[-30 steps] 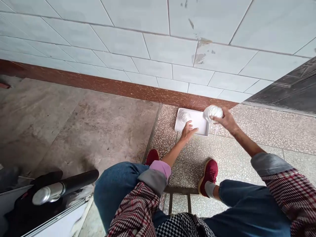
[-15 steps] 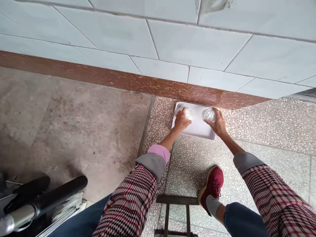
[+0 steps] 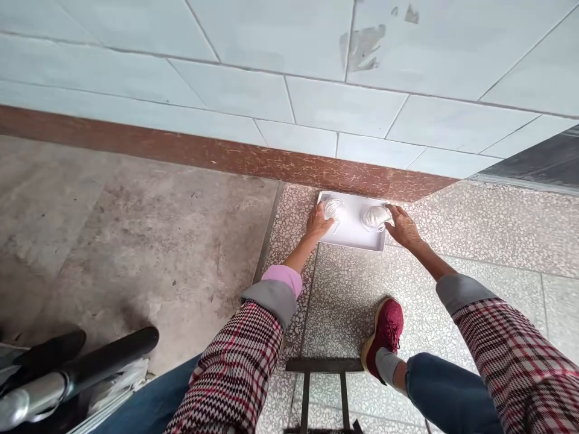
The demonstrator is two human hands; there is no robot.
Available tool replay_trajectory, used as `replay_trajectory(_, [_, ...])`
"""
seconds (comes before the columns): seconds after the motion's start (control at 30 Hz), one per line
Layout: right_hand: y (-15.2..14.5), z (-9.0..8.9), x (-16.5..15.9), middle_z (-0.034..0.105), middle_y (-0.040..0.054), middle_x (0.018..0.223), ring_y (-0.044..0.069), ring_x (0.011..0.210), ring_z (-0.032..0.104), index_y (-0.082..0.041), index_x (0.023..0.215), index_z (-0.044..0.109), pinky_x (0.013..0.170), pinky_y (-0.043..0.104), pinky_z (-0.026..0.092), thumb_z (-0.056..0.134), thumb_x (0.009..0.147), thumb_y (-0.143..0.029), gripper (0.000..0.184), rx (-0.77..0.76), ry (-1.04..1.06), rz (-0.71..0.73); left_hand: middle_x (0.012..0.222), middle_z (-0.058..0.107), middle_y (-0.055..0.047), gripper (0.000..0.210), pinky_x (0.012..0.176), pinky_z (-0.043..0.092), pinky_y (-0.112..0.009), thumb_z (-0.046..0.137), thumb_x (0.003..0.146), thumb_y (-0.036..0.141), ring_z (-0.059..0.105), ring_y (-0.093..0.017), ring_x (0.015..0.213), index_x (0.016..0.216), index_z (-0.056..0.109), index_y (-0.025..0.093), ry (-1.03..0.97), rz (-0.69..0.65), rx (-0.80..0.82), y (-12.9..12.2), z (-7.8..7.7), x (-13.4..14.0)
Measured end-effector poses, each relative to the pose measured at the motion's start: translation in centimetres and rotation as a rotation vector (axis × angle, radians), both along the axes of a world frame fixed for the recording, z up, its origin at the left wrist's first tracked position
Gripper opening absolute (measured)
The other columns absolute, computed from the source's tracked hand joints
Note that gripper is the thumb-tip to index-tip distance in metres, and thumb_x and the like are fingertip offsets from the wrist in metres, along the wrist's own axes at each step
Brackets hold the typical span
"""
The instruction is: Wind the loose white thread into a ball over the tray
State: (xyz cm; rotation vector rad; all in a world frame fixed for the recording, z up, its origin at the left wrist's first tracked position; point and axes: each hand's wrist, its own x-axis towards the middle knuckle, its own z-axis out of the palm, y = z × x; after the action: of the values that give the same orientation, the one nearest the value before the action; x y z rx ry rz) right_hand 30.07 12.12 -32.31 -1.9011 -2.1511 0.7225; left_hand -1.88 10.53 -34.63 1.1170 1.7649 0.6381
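Note:
A shallow white tray (image 3: 355, 237) lies on the speckled floor by the wall. In it are two round white bundles that look like wound string, one on the left (image 3: 333, 208) and one on the right (image 3: 376, 217). My left hand (image 3: 318, 222) curls around the left bundle's near-left side, its fingertips partly hidden. With thumb and fingers, my right hand (image 3: 402, 226) grips the outer edge of the right bundle, which looks bunched up. Loose strands show beneath both.
A pale tiled wall (image 3: 312, 108) with a red-brown skirting (image 3: 253, 163) rises behind the tray. A dark metal frame (image 3: 324, 365) stands near my red shoe (image 3: 389, 325). At lower left are black-gripped handles (image 3: 120, 349). Plain concrete (image 3: 181, 241) meets the speckled floor.
The right bundle has gone from a flat, round shape to a bunched, raised one. My left hand has shifted to the left bundle's outer side. The view has tipped slightly.

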Motion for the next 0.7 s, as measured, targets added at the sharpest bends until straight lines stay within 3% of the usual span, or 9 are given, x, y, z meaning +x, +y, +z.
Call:
replay_trajectory(0.17, [-0.8, -0.8, 4.6, 0.076, 0.0247, 0.137, 0.043, 0.116, 0.074, -0.015, 0.148, 0.070, 0.113, 0.070, 0.059, 0.061, 0.076, -0.027, 0.073, -0.056, 0.130, -0.286, 0.162, 0.062, -0.021, 0.084, 0.141, 0.029, -0.061, 0.079, 0.074, 0.008, 0.047, -0.046, 0.162, 0.156, 0.062, 0.020, 0.091, -0.099, 0.141, 1.2, -0.7, 1.3])
replay_trajectory(0.23, [-1.0, -1.6, 5.4, 0.076, 0.0239, 0.134, 0.041, 0.114, 0.075, -0.015, 0.147, 0.069, 0.107, 0.067, 0.063, 0.058, 0.076, -0.029, 0.073, -0.088, 0.160, -0.310, 0.168, 0.057, -0.022, 0.078, 0.143, 0.027, -0.060, 0.075, 0.081, 0.009, 0.044, -0.044, 0.165, 0.158, 0.062, 0.019, 0.132, -0.159, 0.212, 0.6, -0.9, 1.8])
replay_trajectory(0.33, [-1.2, -3.1, 4.6, 0.075, 0.0228, 0.133, 0.036, 0.105, 0.076, -0.016, 0.148, 0.067, 0.087, 0.055, 0.070, 0.054, 0.079, -0.035, 0.073, -0.141, 0.219, -0.297, 0.172, 0.053, -0.021, 0.070, 0.144, 0.026, -0.058, 0.069, 0.091, 0.012, 0.041, -0.041, 0.167, 0.160, 0.061, 0.019, 0.106, -0.252, 0.308, -0.5, -0.8, 3.1])
replay_trajectory(0.43, [-1.4, -4.1, 2.4, 0.071, 0.0219, 0.132, 0.029, 0.092, 0.076, -0.015, 0.143, 0.067, 0.071, 0.044, 0.068, 0.053, 0.082, -0.044, 0.069, -0.201, 0.360, -0.322, 0.174, 0.053, -0.018, 0.072, 0.144, 0.028, -0.059, 0.069, 0.092, 0.013, 0.040, -0.040, 0.169, 0.163, 0.058, 0.022, -0.006, -0.335, 0.335, -0.5, -0.8, 6.2])
replay_trajectory(0.6, [-2.1, -3.9, 0.6, 0.070, 0.0169, 0.125, 0.024, 0.086, 0.075, -0.018, 0.129, 0.068, 0.064, 0.037, 0.065, 0.056, 0.081, -0.057, 0.063, -0.267, 0.496, -0.348, 0.181, 0.044, -0.020, 0.091, 0.140, 0.032, -0.066, 0.078, 0.079, 0.005, 0.036, -0.048, 0.170, 0.164, 0.054, 0.022, -0.077, -0.520, 0.235, 0.8, -1.9, 13.1])
replay_trajectory(0.7, [-2.8, -3.4, 0.9, 0.072, 0.0122, 0.111, 0.024, 0.086, 0.076, -0.021, 0.118, 0.067, 0.063, 0.035, 0.064, 0.061, 0.083, -0.064, 0.055, -0.345, 0.536, -0.346, 0.174, 0.049, -0.024, 0.088, 0.134, 0.038, -0.069, 0.077, 0.074, -0.001, 0.046, -0.052, 0.162, 0.157, 0.058, 0.022, -0.041, -0.476, 0.144, 1.4, -2.7, 14.9])
